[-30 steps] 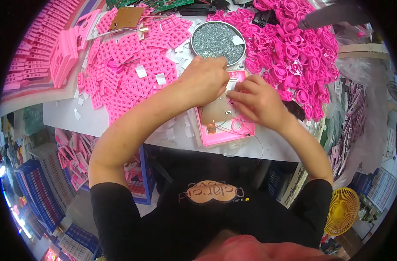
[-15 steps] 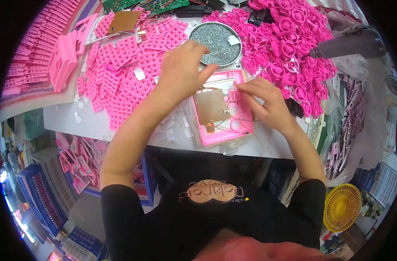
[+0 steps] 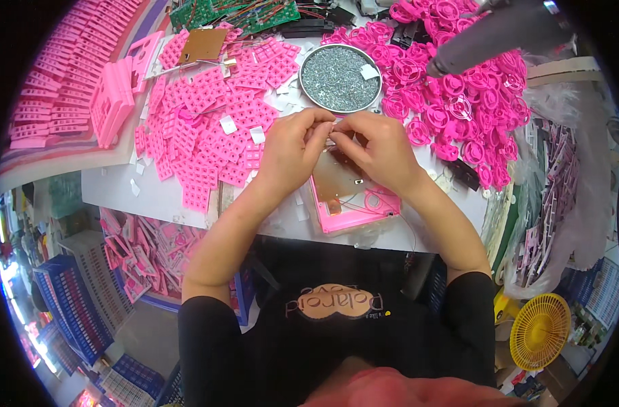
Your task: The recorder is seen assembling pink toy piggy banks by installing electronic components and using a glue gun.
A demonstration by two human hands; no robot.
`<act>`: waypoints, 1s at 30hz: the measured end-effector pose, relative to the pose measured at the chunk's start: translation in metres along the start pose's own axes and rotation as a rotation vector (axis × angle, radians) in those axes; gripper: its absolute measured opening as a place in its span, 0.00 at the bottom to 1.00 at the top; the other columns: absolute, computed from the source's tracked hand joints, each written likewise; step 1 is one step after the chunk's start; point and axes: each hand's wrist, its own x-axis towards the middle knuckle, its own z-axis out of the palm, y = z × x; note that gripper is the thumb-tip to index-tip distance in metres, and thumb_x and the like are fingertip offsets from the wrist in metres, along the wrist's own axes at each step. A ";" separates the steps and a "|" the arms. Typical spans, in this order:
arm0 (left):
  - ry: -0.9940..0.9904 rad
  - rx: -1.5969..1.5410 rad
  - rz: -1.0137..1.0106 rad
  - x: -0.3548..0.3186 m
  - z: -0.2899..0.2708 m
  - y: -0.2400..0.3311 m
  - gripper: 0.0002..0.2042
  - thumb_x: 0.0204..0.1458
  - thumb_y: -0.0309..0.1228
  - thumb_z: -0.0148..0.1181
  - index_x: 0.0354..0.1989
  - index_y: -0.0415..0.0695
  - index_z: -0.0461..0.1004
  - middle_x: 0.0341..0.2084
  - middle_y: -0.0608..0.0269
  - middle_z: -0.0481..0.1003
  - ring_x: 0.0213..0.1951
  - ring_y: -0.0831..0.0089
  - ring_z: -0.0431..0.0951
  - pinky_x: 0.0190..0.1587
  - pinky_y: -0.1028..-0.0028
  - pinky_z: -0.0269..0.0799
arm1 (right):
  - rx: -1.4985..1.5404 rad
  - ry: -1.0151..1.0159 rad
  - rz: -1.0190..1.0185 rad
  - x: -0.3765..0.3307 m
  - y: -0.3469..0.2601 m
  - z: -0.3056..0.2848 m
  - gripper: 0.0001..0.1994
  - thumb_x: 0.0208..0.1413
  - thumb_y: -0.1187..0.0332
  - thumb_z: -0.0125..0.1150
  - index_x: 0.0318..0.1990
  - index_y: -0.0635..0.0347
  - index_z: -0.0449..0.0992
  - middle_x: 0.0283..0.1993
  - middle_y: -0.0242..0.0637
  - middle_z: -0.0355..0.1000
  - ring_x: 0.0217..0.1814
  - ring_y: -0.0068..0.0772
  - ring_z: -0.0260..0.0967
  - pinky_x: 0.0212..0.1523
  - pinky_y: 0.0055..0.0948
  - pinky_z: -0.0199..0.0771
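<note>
A pink plastic housing (image 3: 353, 220) lies on the table in front of me. A brown circuit board (image 3: 331, 186) sits inside it, with thin wires (image 3: 370, 203) running over the housing. Above the far part of the housing, my left hand (image 3: 294, 148) and my right hand (image 3: 379, 150) meet, fingertips pinched together. Whatever is between them is too small and covered to name. Just beyond my fingers stands a round tin (image 3: 303, 87) of small metal screws (image 3: 336, 76), with a white scrap on top.
Pink button pads (image 3: 204, 139) are heaped on the left, pink round parts (image 3: 452, 102) on the right. A dark cylindrical tool (image 3: 503, 39) hangs over the right heap. Green circuit boards (image 3: 235, 15) lie at the back. Below the table's left side is a bin of pink parts (image 3: 147, 251).
My left hand has come back from beside the tin and now meets my right hand over the housing. The right hand has moved left. The dark tool has shifted left and farther away.
</note>
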 end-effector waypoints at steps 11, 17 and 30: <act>-0.035 0.356 0.352 -0.010 -0.004 -0.001 0.06 0.50 0.27 0.68 0.35 0.42 0.79 0.25 0.64 0.77 0.28 0.69 0.75 0.39 0.68 0.66 | -0.010 0.088 -0.045 -0.024 -0.013 -0.006 0.12 0.53 0.69 0.66 0.45 0.58 0.79 0.40 0.40 0.77 0.40 0.45 0.76 0.41 0.38 0.75; 0.006 0.155 0.274 -0.013 0.000 -0.001 0.05 0.47 0.26 0.68 0.31 0.44 0.78 0.25 0.66 0.77 0.25 0.71 0.72 0.42 0.67 0.63 | 0.016 0.027 -0.086 -0.024 -0.017 -0.020 0.12 0.50 0.72 0.69 0.43 0.59 0.80 0.39 0.39 0.77 0.38 0.42 0.75 0.38 0.36 0.76; -0.021 0.254 0.415 -0.018 -0.002 -0.008 0.07 0.46 0.28 0.70 0.33 0.50 0.79 0.25 0.71 0.77 0.29 0.72 0.74 0.46 0.65 0.59 | -0.070 0.098 -0.154 -0.035 -0.008 -0.011 0.11 0.49 0.74 0.68 0.42 0.61 0.81 0.39 0.40 0.78 0.38 0.41 0.76 0.37 0.35 0.77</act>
